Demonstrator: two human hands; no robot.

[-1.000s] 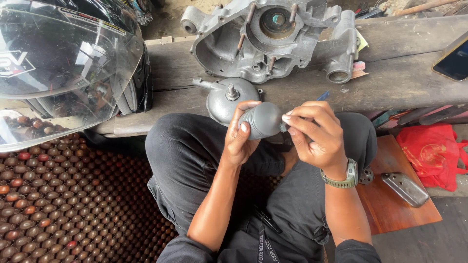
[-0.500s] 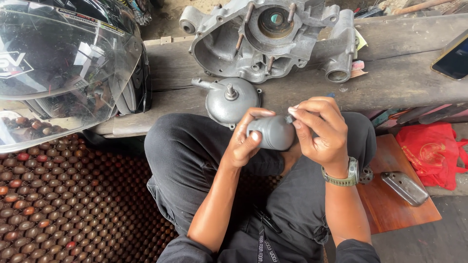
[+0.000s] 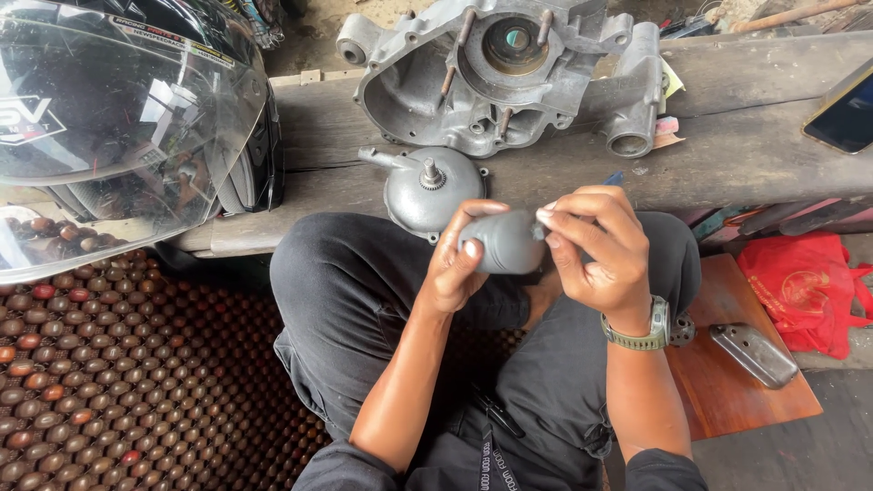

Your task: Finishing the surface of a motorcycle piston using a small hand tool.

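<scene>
The small rounded grey metal part (image 3: 502,242), smooth and dull with a domed, egg-like body, is held above the lap of the black trousers, lying roughly level with its long axis running from nine to three o'clock. The left hand (image 3: 459,264) cups its nine-o'clock end, thumb on top, while the right hand's (image 3: 596,250) fingertips pinch its three-o'clock end.

Probably a motorcycle repair workshop: bare engine casing (image 3: 509,77) on worn wooden bench (image 3: 727,155); helmet (image 3: 127,118) alongside
</scene>
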